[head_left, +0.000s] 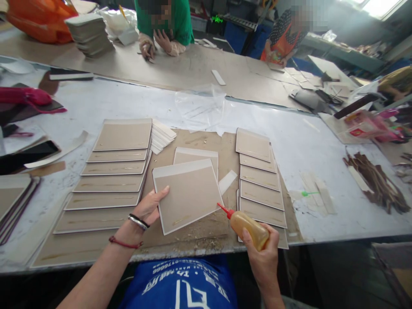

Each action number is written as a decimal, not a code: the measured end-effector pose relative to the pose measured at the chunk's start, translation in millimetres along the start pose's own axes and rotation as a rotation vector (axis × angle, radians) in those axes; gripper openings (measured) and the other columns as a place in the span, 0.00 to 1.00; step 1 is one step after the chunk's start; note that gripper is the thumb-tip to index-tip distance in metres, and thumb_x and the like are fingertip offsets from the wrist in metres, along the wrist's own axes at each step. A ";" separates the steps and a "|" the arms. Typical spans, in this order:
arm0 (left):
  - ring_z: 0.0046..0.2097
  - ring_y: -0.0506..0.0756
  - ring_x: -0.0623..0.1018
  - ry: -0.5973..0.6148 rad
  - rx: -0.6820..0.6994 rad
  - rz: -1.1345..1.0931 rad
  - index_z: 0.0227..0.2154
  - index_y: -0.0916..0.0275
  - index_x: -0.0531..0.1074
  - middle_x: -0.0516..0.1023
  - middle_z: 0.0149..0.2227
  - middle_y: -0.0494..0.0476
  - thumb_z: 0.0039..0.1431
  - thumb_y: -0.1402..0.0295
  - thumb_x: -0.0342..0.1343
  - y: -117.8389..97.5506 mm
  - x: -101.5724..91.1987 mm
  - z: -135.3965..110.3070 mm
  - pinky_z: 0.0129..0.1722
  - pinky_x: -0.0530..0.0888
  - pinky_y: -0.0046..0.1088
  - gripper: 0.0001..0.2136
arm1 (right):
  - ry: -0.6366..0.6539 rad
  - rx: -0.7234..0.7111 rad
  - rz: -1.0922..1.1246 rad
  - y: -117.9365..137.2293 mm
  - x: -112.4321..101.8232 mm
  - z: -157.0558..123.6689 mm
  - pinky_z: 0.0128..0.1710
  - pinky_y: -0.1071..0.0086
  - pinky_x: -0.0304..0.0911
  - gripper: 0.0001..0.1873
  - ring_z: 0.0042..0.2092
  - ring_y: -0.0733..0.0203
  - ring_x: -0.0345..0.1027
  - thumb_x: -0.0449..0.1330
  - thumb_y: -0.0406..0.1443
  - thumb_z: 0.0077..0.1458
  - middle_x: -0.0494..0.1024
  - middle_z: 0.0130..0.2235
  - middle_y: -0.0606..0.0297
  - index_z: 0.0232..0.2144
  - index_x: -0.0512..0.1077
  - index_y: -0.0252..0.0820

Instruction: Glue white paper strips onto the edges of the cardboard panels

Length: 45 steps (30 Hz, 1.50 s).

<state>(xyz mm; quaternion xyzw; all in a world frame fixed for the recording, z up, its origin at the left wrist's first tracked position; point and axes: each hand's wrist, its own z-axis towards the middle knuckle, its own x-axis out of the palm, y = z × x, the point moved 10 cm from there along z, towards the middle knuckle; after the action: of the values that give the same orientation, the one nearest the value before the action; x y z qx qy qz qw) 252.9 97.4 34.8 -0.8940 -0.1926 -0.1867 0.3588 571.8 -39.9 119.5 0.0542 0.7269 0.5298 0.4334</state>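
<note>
My left hand [150,207] grips the left edge of a beige panel [188,193] with a pale top strip, thumb on its face. A short yellowish glue streak runs near the panel's lower edge. In my right hand [264,253] is a glue bottle [249,227] of amber liquid, its red nozzle pointing at the panel's right side. Another panel [197,155] lies partly hidden behind the held one, with a white strip [228,182] beside it. Overlapping glue-streaked panels [109,184] fan out to the left, and more such panels [260,194] to the right.
White strips [162,136] are piled beside the left panels. A clear plastic sheet [201,105] lies beyond the brown board [193,138]. Brown scraps [376,180] lie at right, a dark phone-like object [28,156] at left. Two people [164,25] work across the table.
</note>
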 end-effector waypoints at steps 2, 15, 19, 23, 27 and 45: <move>0.33 0.58 0.79 -0.024 -0.011 0.006 0.41 0.68 0.69 0.80 0.33 0.62 0.50 0.73 0.56 4.2 -11.0 1.6 0.37 0.76 0.37 0.13 | 0.125 0.113 0.138 -9.5 15.5 -9.3 0.34 0.65 0.64 0.29 0.34 0.58 0.65 0.65 0.47 0.37 0.69 0.35 0.66 0.40 0.61 0.44; 0.34 0.60 0.78 0.048 -0.192 0.129 0.36 0.67 0.71 0.79 0.31 0.63 0.38 0.65 0.66 69.1 -44.2 -1.3 0.38 0.73 0.37 0.21 | 0.465 0.397 0.674 -9.3 71.0 -39.4 0.28 0.55 0.69 0.28 0.36 0.47 0.72 0.65 0.46 0.41 0.76 0.38 0.62 0.43 0.60 0.47; 0.39 0.64 0.76 -0.007 -0.067 0.540 0.28 0.66 0.72 0.78 0.30 0.64 0.37 0.63 0.66 46.2 -60.5 8.9 0.38 0.71 0.36 0.15 | 0.424 0.369 0.640 -11.7 75.8 -41.0 0.26 0.56 0.69 0.27 0.33 0.49 0.71 0.64 0.46 0.42 0.75 0.36 0.60 0.43 0.60 0.46; 0.52 0.68 0.68 -0.368 0.369 0.935 0.33 0.63 0.69 0.74 0.38 0.67 0.38 0.63 0.65 -28.7 -60.2 18.5 0.49 0.64 0.39 0.17 | 0.359 0.401 0.658 -9.3 78.6 -50.0 0.26 0.57 0.69 0.26 0.33 0.51 0.71 0.64 0.45 0.42 0.74 0.37 0.61 0.43 0.61 0.47; 0.58 0.70 0.58 -0.495 0.385 0.896 0.39 0.67 0.65 0.64 0.51 0.79 0.39 0.69 0.65 -49.2 -29.8 53.0 0.55 0.56 0.46 0.23 | 0.303 0.438 0.684 -7.5 79.5 -60.4 0.25 0.59 0.69 0.26 0.33 0.52 0.71 0.64 0.45 0.40 0.74 0.37 0.62 0.42 0.62 0.47; 0.37 0.57 0.78 0.061 0.025 0.362 0.45 0.64 0.65 0.78 0.39 0.61 0.50 0.75 0.54 -22.6 47.9 48.6 0.38 0.75 0.40 0.17 | 0.149 0.396 0.678 0.8 51.0 -53.2 0.28 0.58 0.68 0.26 0.34 0.53 0.69 0.66 0.43 0.40 0.71 0.37 0.64 0.41 0.61 0.46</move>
<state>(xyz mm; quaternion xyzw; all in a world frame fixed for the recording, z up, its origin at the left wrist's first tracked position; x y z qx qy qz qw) 292.6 157.3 37.6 -0.9035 -0.0201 -0.1436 0.4033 503.3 -50.6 94.3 0.3349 0.7855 0.4948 0.1614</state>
